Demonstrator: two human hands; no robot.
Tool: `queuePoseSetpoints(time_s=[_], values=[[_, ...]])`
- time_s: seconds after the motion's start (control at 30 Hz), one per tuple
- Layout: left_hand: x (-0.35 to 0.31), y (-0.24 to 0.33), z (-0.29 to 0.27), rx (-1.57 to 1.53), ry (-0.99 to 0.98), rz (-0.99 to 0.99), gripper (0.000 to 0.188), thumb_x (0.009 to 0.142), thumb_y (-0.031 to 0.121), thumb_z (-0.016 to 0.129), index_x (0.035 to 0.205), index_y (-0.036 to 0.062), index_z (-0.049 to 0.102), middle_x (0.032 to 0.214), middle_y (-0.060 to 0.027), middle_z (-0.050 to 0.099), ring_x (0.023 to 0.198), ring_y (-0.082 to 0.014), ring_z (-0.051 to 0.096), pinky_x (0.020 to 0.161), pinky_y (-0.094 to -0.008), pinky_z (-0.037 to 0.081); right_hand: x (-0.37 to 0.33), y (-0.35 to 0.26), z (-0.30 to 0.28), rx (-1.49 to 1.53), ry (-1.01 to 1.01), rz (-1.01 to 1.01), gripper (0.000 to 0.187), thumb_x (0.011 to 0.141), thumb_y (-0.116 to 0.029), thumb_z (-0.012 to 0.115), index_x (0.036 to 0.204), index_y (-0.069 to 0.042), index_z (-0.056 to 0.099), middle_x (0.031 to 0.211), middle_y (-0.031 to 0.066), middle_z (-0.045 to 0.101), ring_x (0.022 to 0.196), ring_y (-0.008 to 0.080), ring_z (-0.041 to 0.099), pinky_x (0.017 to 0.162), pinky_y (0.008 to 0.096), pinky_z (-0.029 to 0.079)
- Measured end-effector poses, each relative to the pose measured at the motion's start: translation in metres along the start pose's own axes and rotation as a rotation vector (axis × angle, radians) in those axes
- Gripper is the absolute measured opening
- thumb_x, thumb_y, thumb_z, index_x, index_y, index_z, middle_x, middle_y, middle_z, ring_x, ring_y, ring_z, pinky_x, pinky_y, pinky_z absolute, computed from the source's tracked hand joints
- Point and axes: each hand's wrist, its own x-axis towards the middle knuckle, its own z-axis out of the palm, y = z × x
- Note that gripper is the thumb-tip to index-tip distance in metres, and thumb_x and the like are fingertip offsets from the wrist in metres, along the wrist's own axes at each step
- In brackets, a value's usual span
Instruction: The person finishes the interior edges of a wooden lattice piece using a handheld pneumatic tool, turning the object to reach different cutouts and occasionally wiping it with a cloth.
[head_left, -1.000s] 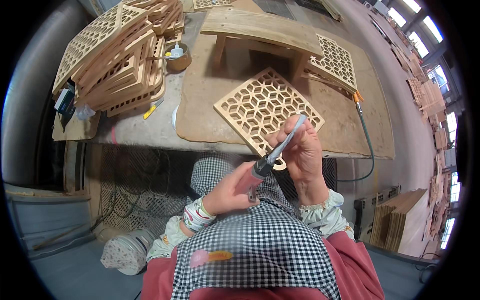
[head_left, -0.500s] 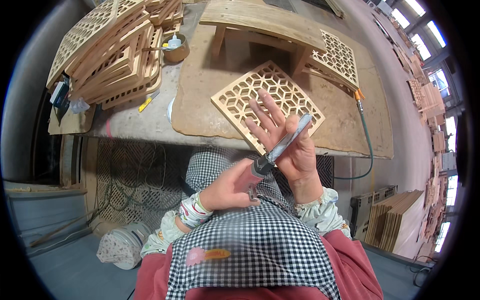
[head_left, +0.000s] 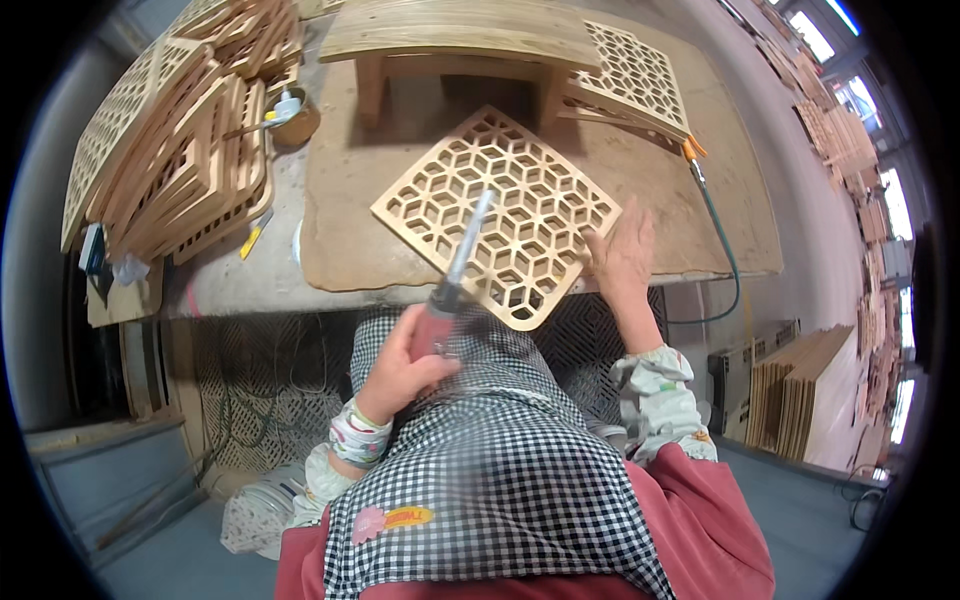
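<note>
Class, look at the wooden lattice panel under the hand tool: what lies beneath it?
The lattice panel rests on a brown board, visible through its openings. Its near corner overhangs the edge, above checked fabric.

A stack of lattice panels (head_left: 170,150) lies at the bench's left, with a small bowl (head_left: 292,120) just beside it. A wooden stool (head_left: 460,40) stands at the back, another lattice panel (head_left: 635,75) leaning against it. Boards (head_left: 790,395) stand on the floor at right.

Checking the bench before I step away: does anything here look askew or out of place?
The lattice panel lies turned cornerwise, one corner jutting past the table edge toward the lap. The right hand rests on its edge; the left hand holds a tool over it. Nothing looks spilled or broken.
</note>
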Motion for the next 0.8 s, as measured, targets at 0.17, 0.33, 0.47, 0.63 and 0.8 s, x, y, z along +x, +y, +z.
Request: queuePoseSetpoints(time_s=[0.17,0.33,0.47,0.63,0.8], values=[[-0.001,-0.013,-0.013,0.002,0.089,-0.015,0.058,0.088,0.006,0.073,0.142,0.0043,0.051,0.088,0.0002,0.059,0.058,-0.0071,0.054,0.051,-0.0231,0.044,-0.049,0.025,-0.025,-0.361,-0.177,-0.258,0.087,0.088,-0.041,0.079,0.158,-0.002,0.046,0.147,0.0248,0.057,0.14,0.0417,0.05,0.121,0.055,0.035],[-0.002,-0.024,-0.022,-0.08,0.124,-0.009,0.055,0.09,0.006,0.07,0.14,0.0043,0.05,0.084,-0.0009,0.058,0.058,-0.0088,0.054,0.05,-0.0249,0.045,-0.071,0.011,-0.043,-0.03,-0.169,-0.183,0.059,0.085,-0.013,0.082,0.14,-0.006,0.063,0.119,0.0186,0.072,0.108,0.0331,0.071,0.093,0.041,0.056],[-0.009,-0.028,-0.032,-0.063,0.185,0.017,0.054,0.091,0.008,0.067,0.141,0.0035,0.049,0.084,-0.0023,0.058,0.058,-0.0102,0.055,0.05,-0.0259,0.045,-0.075,-0.01,-0.033,0.287,-0.116,0.041,0.032,0.085,-0.012,0.084,0.115,-0.009,0.075,0.085,0.0102,0.075,0.072,0.0261,0.073,0.065,0.0358,0.057],[-0.02,-0.047,-0.047,-0.02,0.316,0.117,0.04,0.091,0.011,0.064,0.129,0.0019,0.054,0.082,-0.0035,0.059,0.059,-0.0129,0.056,0.051,-0.0273,0.045,-0.045,-0.1,-0.034,0.196,-0.144,-0.278,0.067,0.079,-0.031,0.089,0.136,-0.005,0.065,0.111,0.0143,0.075,0.125,0.0377,0.064,0.11,0.0538,0.048],[-0.027,-0.059,-0.053,0.005,0.414,0.104,0.032,0.093,0.011,0.069,0.121,0.0043,0.056,0.084,-0.0014,0.059,0.06,-0.0101,0.056,0.053,-0.0261,0.046,-0.073,-0.121,0.022,-0.12,-0.183,-0.409,0.082,0.081,-0.015,0.081,0.156,-0.012,0.05,0.157,0.0233,0.05,0.145,0.0531,0.043,0.119,0.0683,0.034]])
